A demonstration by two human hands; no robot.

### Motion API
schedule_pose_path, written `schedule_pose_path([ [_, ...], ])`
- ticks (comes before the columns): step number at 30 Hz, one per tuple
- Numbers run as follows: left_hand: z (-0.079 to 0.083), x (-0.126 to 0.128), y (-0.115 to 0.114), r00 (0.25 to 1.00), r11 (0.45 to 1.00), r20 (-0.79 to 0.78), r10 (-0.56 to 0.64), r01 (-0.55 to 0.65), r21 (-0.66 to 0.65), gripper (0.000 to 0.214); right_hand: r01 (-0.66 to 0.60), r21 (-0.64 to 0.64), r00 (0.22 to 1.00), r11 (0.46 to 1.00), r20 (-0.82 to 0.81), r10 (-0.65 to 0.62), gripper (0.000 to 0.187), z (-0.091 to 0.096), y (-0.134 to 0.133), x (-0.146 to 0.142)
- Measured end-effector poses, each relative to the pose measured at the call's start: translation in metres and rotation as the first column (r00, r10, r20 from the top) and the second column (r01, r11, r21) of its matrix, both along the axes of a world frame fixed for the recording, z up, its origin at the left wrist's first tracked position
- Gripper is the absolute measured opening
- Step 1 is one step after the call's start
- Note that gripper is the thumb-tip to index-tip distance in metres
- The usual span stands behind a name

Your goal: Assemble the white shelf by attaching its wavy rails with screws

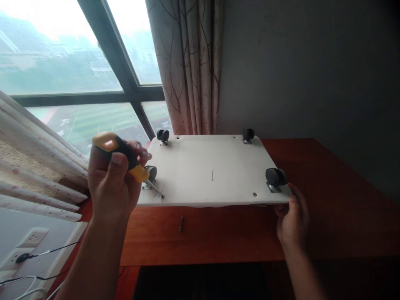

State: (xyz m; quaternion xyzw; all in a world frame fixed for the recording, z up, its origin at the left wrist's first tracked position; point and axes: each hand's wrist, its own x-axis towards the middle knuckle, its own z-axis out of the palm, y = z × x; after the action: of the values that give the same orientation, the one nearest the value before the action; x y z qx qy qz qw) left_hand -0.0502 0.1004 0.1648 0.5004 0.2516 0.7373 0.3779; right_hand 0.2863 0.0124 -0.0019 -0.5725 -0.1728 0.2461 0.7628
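My left hand [117, 179] is wrapped round the yellow and black handle of a screwdriver [135, 170], its shaft pointing down to the right. The tip is at or just above a screw hole near the left front corner of a white board [200, 166]; I cannot tell if it touches. Black casters [275, 177] sit at the board's corners, wheels upward; the left front one is partly behind the screwdriver. My right hand [293, 214] grips the board's right front corner, thumb at the edge and some fingers hidden beneath.
The board is over a reddish-brown wooden table [218, 241]. A loose bolt [181, 223] lies in front of the board. Windows and a patterned curtain [193, 66] stand behind. At lower left, a wall socket [33, 237] has cables near it.
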Motion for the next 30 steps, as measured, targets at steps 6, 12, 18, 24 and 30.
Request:
schedule_pose_path([
  [6, -0.003, -0.006, 0.002, 1.000, 0.997, -0.002, -0.028, 0.027, -0.071, 0.050, 0.001, -0.001, 1.000, 1.000, 0.001, -0.001, 0.046, -0.004, 0.001, 0.002],
  [12, -0.005, -0.009, 0.006, 0.999, 0.998, 0.002, -0.047, 0.047, -0.037, 0.045, -0.004, -0.002, 1.000, 1.000, 0.011, 0.004, 0.046, -0.001, 0.000, 0.001],
  [18, -0.003, -0.007, -0.002, 0.998, 0.998, -0.031, -0.061, 0.060, -0.023, 0.037, -0.005, -0.012, 1.000, 1.000, 0.025, 0.006, 0.047, -0.003, 0.000, 0.002],
  [24, -0.006, -0.011, 0.001, 0.995, 0.993, 0.005, -0.104, 0.104, -0.053, 0.049, -0.009, 0.010, 1.000, 1.000, 0.013, 0.009, 0.047, -0.005, 0.000, 0.002],
  [30, -0.006, -0.008, -0.002, 0.994, 0.994, -0.060, -0.090, 0.093, 0.053, 0.035, -0.012, 0.013, 1.000, 1.000, 0.013, 0.012, 0.046, -0.002, -0.001, 0.001],
])
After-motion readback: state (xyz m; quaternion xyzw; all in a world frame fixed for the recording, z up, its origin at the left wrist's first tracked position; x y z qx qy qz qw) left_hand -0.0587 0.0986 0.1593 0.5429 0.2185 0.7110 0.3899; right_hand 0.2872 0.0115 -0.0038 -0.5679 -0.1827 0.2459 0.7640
